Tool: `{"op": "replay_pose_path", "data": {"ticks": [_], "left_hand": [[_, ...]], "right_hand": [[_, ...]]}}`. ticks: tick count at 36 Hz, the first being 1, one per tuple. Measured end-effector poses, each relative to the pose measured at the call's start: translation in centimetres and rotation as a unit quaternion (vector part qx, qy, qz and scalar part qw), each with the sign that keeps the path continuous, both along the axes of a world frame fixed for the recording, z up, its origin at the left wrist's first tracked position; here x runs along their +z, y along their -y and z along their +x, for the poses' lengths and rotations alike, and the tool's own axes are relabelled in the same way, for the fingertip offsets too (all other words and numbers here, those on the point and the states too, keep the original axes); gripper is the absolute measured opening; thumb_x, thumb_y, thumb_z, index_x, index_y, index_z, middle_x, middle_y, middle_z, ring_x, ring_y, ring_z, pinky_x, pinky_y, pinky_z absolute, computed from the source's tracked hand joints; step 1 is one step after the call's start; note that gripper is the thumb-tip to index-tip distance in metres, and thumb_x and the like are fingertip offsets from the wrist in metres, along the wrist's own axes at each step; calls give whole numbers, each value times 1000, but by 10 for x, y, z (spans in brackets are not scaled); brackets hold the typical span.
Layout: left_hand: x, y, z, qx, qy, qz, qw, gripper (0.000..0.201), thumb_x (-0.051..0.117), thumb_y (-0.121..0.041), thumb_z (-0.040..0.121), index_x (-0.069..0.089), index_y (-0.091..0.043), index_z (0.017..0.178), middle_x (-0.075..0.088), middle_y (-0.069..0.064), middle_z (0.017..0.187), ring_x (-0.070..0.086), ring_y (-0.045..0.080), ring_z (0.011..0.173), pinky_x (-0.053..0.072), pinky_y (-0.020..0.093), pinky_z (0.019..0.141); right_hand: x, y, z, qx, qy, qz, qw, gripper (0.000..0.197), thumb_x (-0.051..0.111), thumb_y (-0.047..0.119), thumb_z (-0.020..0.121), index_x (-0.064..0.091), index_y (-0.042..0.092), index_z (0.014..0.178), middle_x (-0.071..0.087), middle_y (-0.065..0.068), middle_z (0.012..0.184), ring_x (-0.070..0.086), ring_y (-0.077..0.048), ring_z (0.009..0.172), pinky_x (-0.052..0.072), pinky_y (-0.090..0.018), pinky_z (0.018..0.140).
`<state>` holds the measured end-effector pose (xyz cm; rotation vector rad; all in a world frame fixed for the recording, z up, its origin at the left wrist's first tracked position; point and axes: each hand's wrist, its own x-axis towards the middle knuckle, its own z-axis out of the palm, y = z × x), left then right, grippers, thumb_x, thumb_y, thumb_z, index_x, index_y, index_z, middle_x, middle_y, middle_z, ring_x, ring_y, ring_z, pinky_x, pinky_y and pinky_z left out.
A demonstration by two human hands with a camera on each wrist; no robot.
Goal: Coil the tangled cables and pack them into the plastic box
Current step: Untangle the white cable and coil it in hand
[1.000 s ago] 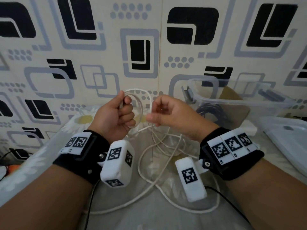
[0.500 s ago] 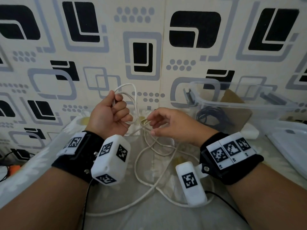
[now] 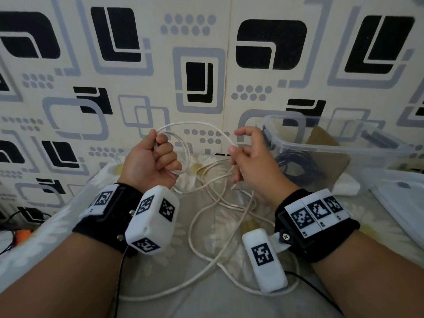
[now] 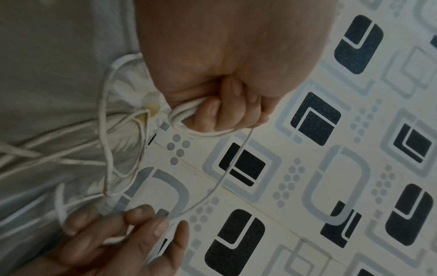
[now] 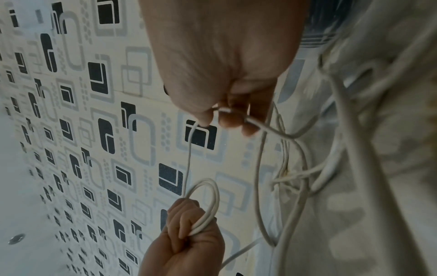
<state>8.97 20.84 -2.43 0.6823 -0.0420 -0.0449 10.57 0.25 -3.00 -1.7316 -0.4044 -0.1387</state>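
A long white cable lies tangled on the bed between my forearms. My left hand is fisted around a few coiled turns of it, held up in front of the wall. A single strand arcs from that fist over to my right hand, which pinches it between thumb and fingers. The loops in the left fist also show in the right wrist view. The clear plastic box stands at the right by the wall with a coil of black cable inside.
A patterned wall rises just behind the hands. The box's clear lid lies at the far right on the bed. A white block sits beside the box. Dark wires trail off the bed's left edge.
My right hand has risen and moved right, drawing a strand up into a wide arc from the left fist. The left hand still grips its coil.
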Motion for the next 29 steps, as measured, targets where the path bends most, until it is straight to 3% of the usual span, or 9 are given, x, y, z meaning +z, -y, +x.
{"op": "replay_pose_path", "data": {"ticks": [2,5,8,11,13,17,21,25,29], "left_hand": [[0,-1,1,-2,1,-10,1000,49,34,-40,101,48,-20,57,25,-7,41,22,7,30,17,17,41],[0,-5,1,2,-1,-32,999,52,35,-39,100,49,-20,55,25,-7,40,22,8,30,15,16,41],[1,-8,2,2,-3,-56,998,52,35,-39,100,49,-19,54,25,-5,39,22,8,30,16,16,40],[1,-7,2,4,-2,-67,998,51,35,-38,99,50,-18,54,25,-6,40,20,7,31,17,16,40],[2,-6,1,4,-3,-72,997,51,36,-39,99,50,-18,54,25,-6,40,17,8,32,17,16,39],[3,-6,1,-5,0,-84,996,48,37,-39,99,50,-18,57,25,-7,41,22,7,31,19,16,38],[0,-6,2,-9,22,-96,995,48,36,-37,99,52,-17,59,26,-7,41,14,6,37,24,16,39],[-1,-7,3,-4,48,-125,991,35,37,-26,94,56,-13,68,31,-8,45,24,6,37,28,17,43],[-3,-4,3,-25,74,-142,987,20,45,-18,83,61,-7,85,35,-8,51,32,6,40,34,19,47]], "right_hand": [[-2,1,3,-33,43,-42,998,20,48,16,99,47,36,102,55,-1,71,47,2,45,46,-26,51],[-5,2,6,-51,69,-109,990,20,51,15,97,59,33,92,58,4,69,51,0,55,43,-15,53],[-7,2,5,-43,76,-141,986,16,58,15,93,69,26,91,61,5,72,54,-5,64,45,-16,63],[-8,2,4,-13,59,-202,978,15,60,15,92,73,22,97,54,10,62,45,2,46,35,-10,49],[-8,1,2,12,53,-238,970,17,60,16,92,74,22,100,55,6,60,43,-1,42,37,-15,47],[-6,-2,-2,38,50,-266,962,16,63,15,90,74,24,96,73,-5,92,65,-23,78,52,-32,77],[-5,-3,-8,117,42,-324,938,30,63,11,90,69,23,117,65,5,123,61,-9,110,46,-23,97],[-1,-3,-11,165,41,-363,916,40,57,9,93,60,29,129,56,8,137,51,-7,123,38,-24,106],[1,-2,-12,183,43,-385,904,43,56,10,94,58,31,131,54,8,139,51,-7,124,38,-20,103]]}}
